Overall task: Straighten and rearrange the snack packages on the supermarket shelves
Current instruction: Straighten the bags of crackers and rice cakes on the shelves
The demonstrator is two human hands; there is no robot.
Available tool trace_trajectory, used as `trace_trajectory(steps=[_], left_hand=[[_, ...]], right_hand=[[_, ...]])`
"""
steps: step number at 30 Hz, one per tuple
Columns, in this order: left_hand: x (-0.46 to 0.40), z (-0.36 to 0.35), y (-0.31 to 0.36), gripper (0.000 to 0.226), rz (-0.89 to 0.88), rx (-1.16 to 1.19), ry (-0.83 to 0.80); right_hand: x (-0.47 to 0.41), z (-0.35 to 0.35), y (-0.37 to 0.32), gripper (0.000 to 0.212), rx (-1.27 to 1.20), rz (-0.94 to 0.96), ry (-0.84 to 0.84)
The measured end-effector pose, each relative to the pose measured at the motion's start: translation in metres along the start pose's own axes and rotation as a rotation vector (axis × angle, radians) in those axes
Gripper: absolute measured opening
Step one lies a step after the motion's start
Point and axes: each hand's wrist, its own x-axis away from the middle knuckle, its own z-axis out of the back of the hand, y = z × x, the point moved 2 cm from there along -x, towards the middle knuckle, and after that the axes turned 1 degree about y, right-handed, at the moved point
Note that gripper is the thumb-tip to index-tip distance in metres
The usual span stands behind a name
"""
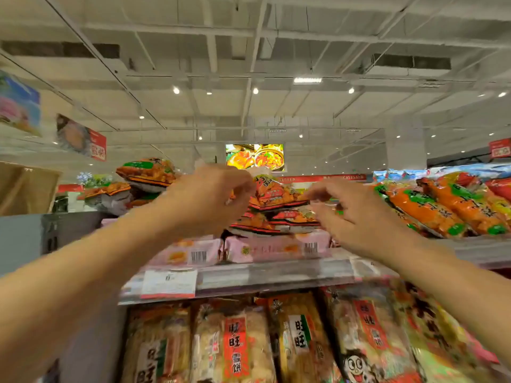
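Observation:
An orange snack packet [272, 190] tops a pile of like packets [273, 219] on the top shelf, above pink packages [276, 248]. My left hand [204, 200] is raised at the packet's left end, fingers curled and pinching its edge. At the packet's right corner my right hand [348, 217] pinches it between thumb and forefinger. Both arms reach up from below. The image is blurred by motion.
More orange packets [148, 174] lie stacked at the left and a slanted row of orange-and-green bags [442, 205] at the right. The shelf edge [276, 277] carries price tags. Below it stand several rice-cracker bags [235, 344]. A grey shelf end panel [25, 239] is at far left.

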Motion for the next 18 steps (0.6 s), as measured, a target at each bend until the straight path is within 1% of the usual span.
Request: trace_trajectory(steps=[1, 2, 3, 4, 6, 8, 10, 11, 12, 13, 14, 15, 16, 18], left_hand=[[-0.015, -0.005, -0.005, 0.023, 0.029, -0.055, 0.005], [-0.027, -0.007, -0.009, 0.026, 0.082, -0.122, -0.018], [-0.040, -0.012, -0.018, 0.032, 0.130, -0.156, -0.042], [-0.050, -0.017, -0.024, 0.040, 0.226, -0.191, -0.101], [-0.064, -0.032, -0.039, 0.057, 0.384, -0.234, -0.184], [-0.074, -0.050, -0.052, 0.073, 0.505, -0.219, -0.237], [-0.081, -0.062, -0.059, 0.084, 0.553, -0.218, -0.257], [-0.082, -0.066, -0.060, 0.091, 0.563, -0.220, -0.287], [-0.082, -0.069, -0.062, 0.098, 0.578, -0.221, -0.335], [-0.081, -0.069, -0.062, 0.104, 0.595, -0.232, -0.386], [-0.081, -0.068, -0.060, 0.104, 0.602, -0.260, -0.428], [-0.081, -0.067, -0.059, 0.098, 0.593, -0.299, -0.442], [-0.081, -0.066, -0.057, 0.086, 0.573, -0.324, -0.429], [-0.080, -0.064, -0.052, 0.060, 0.511, -0.327, -0.352]], right_hand=[[-0.018, -0.004, 0.011, 0.020, -0.015, -0.018, 0.027], [-0.034, -0.008, 0.016, 0.019, -0.030, -0.076, 0.029], [-0.052, -0.015, 0.026, 0.019, -0.029, -0.115, 0.016], [-0.069, -0.025, 0.031, 0.025, -0.016, -0.183, -0.032], [-0.093, -0.047, 0.046, 0.051, 0.021, -0.303, -0.135], [-0.105, -0.064, 0.056, 0.082, -0.012, -0.404, -0.216], [-0.109, -0.075, 0.059, 0.108, -0.122, -0.479, -0.260], [-0.110, -0.079, 0.059, 0.115, -0.163, -0.502, -0.274], [-0.109, -0.082, 0.059, 0.116, -0.188, -0.512, -0.295], [-0.108, -0.084, 0.060, 0.110, -0.203, -0.514, -0.310], [-0.108, -0.086, 0.061, 0.102, -0.214, -0.512, -0.310], [-0.107, -0.087, 0.061, 0.093, -0.224, -0.509, -0.298], [-0.107, -0.089, 0.061, 0.087, -0.241, -0.503, -0.281], [-0.104, -0.091, 0.061, 0.080, -0.249, -0.494, -0.224]])
